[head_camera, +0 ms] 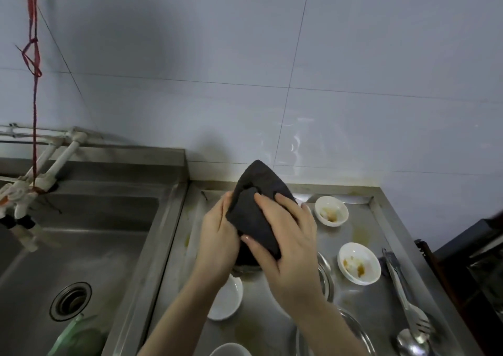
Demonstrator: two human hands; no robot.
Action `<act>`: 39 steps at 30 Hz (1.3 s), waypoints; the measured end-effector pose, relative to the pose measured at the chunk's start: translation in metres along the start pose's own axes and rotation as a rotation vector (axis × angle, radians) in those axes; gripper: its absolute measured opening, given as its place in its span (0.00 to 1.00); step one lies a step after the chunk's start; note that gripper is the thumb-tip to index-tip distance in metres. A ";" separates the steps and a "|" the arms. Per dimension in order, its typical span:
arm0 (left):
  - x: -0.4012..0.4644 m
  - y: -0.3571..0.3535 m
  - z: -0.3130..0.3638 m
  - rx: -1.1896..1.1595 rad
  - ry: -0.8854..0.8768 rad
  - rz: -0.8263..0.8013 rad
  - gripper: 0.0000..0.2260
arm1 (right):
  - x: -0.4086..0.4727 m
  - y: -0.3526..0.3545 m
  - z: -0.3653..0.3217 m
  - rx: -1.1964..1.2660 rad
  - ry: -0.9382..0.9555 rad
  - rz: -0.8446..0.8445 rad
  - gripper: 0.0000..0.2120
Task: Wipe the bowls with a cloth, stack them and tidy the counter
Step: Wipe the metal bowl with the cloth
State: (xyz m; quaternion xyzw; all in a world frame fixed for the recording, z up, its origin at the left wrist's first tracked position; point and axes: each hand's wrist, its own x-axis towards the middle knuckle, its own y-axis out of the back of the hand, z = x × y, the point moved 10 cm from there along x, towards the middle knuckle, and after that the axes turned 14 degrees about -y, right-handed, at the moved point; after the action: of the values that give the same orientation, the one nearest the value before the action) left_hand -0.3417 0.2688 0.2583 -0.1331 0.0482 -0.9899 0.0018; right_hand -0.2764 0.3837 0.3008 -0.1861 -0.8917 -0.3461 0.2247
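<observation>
**Wiping in hand, dirty bowls waiting**

Nearest, at the bottom edge: part of a white bowl rim (230,349), with a clean-looking white bowl (227,300) just beyond on the steel table (266,325). Raised above it, both hands: left hand (217,236) with grip closed around the dark cloth (258,206), apparently cupping something inside, probably a bowl, mostly hidden; right hand (288,244) pressed flat over the cloth, likely to rub. Off to the right, tongs (402,290) and a spoon (408,343), out of the way. Further back, two stained bowls (358,263) (331,210), well apart, unwiped. Orange smears on the table. Left, a steel sink (81,247); behind, pale tiled wall (245,56).
</observation>
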 end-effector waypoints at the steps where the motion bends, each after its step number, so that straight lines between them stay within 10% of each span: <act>1: -0.002 0.000 0.002 0.002 -0.008 0.008 0.13 | 0.008 0.001 0.003 0.014 -0.028 -0.017 0.22; 6: -0.007 0.001 0.015 0.109 -0.075 0.024 0.17 | 0.047 -0.001 0.068 0.418 -0.551 -0.130 0.13; 13: -0.003 0.001 0.001 -0.107 0.083 0.079 0.23 | -0.002 -0.010 -0.003 0.092 0.032 -0.077 0.19; 19: -0.006 0.002 0.015 0.065 -0.068 -0.031 0.11 | 0.050 -0.009 0.071 0.444 -0.611 -0.128 0.15; 25: 0.000 0.000 0.017 -0.025 -0.098 -0.050 0.09 | 0.014 -0.001 0.004 0.032 -0.012 -0.077 0.22; 31: -0.004 0.004 0.019 -0.007 -0.141 -0.073 0.11 | 0.056 0.004 0.085 0.385 -0.639 -0.117 0.09; 39: 0.005 0.010 0.010 -0.104 -0.111 -0.072 0.13 | 0.033 0.005 -0.008 0.016 0.023 -0.152 0.18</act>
State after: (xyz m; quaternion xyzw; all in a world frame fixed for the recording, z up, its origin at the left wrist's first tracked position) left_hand -0.3438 0.2582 0.2680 -0.1892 0.0946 -0.9766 -0.0381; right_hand -0.2994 0.3868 0.3264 -0.1121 -0.9035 -0.3569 0.2093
